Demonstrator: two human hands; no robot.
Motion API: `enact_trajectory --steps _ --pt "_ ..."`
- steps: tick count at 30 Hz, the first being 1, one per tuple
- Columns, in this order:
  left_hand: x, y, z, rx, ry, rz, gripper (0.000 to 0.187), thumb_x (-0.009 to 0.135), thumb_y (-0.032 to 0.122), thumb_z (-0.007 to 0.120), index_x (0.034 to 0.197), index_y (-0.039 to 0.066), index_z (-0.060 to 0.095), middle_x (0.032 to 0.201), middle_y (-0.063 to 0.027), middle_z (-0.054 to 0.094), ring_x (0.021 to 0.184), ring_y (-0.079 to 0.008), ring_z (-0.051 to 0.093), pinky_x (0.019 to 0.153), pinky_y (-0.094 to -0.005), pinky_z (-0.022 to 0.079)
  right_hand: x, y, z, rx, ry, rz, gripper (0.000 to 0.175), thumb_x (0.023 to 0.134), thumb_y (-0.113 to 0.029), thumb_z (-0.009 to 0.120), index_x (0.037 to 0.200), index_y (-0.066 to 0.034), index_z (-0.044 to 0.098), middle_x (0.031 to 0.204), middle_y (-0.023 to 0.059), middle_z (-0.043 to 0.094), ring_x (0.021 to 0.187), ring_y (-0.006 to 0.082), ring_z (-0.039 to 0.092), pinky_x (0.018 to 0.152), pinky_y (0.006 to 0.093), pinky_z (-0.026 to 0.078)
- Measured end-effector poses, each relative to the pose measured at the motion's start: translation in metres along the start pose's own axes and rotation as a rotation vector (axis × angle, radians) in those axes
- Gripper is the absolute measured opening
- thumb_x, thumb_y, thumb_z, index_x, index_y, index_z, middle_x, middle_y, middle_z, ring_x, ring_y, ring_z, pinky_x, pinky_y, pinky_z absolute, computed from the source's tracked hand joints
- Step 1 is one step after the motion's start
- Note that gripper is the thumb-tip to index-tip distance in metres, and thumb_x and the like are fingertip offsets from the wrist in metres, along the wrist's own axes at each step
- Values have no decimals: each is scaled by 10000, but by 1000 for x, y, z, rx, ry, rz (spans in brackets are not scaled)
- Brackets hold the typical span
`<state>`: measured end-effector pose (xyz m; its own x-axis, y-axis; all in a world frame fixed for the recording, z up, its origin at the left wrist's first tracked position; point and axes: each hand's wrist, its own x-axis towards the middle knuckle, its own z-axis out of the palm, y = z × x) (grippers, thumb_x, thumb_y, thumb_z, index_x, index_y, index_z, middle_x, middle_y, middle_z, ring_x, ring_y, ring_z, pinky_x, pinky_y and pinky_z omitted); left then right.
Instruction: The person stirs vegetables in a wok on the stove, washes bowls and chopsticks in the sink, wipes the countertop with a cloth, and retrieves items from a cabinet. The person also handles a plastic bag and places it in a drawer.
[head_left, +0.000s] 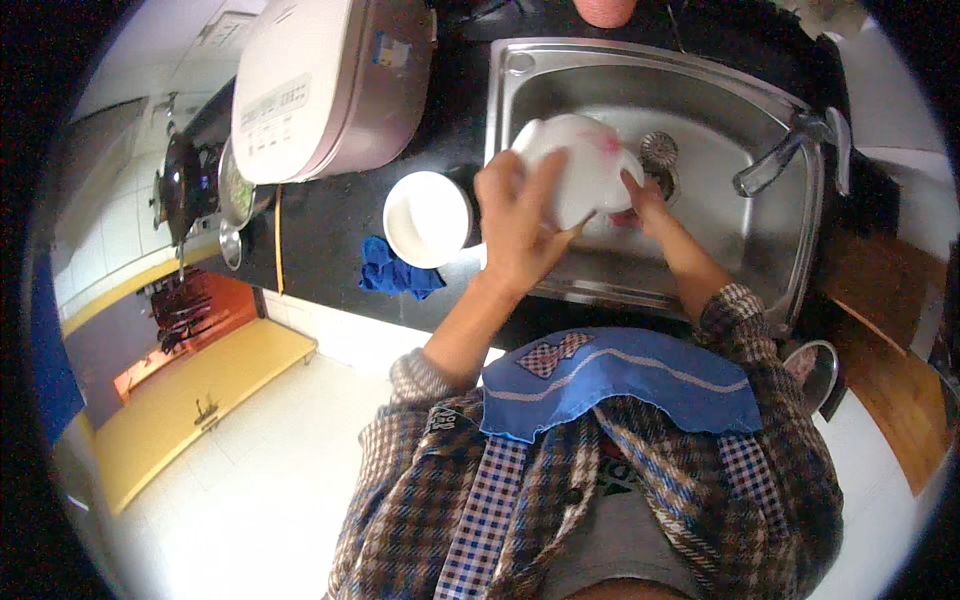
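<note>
Over the left side of a stainless steel sink (705, 255), I hold a white dish (581, 169) with a pink flower pattern. My left hand (521, 217) is on its left side, fingers spread over the surface and blurred. Gripping the rim on the right is my right hand (646, 201). The dish is tilted, and its wavy outline does not settle whether it is one piece or more. Something reddish shows just under it, partly hidden. A round metal strainer (659, 149) lies in the sink beside the drain.
A white bowl (427, 220) and a crumpled blue cloth (397, 268) lie on the black countertop (330, 240), left of the sink. Behind them stands a rice cooker (337, 97). The tap (780, 154) reaches in from the right. A yellow cabinet door (217, 405) hangs open at lower left.
</note>
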<state>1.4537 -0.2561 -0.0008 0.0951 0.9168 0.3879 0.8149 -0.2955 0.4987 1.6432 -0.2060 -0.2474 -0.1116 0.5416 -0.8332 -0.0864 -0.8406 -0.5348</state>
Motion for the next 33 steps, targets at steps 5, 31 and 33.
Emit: enact_trajectory --steps 5,31,33 --pt "-28 -22 -74 -467 277 -602 472 858 196 641 1261 44 447 1109 -89 530 1001 -181 514 780 -271 474 -9 3 -1 109 -61 -158 376 868 -66 461 1238 -44 403 1118 205 555 801 392 637 576 486 588" --pt "-5 -2 124 -1395 -259 -986 466 950 331 468 1262 -15 456 1199 -144 552 1085 -253 543 916 -369 448 -173 -24 28 557 189 -413 442 798 22 447 1222 -91 502 1117 117 587 855 300 639 524 409 574" --pt "-34 0 131 -1365 -267 -969 412 952 245 448 1263 -24 440 1209 -159 543 1075 -274 551 921 -405 459 -165 -15 34 545 289 -442 408 791 -7 477 1184 -97 538 1068 119 608 893 321 626 541 457 569"
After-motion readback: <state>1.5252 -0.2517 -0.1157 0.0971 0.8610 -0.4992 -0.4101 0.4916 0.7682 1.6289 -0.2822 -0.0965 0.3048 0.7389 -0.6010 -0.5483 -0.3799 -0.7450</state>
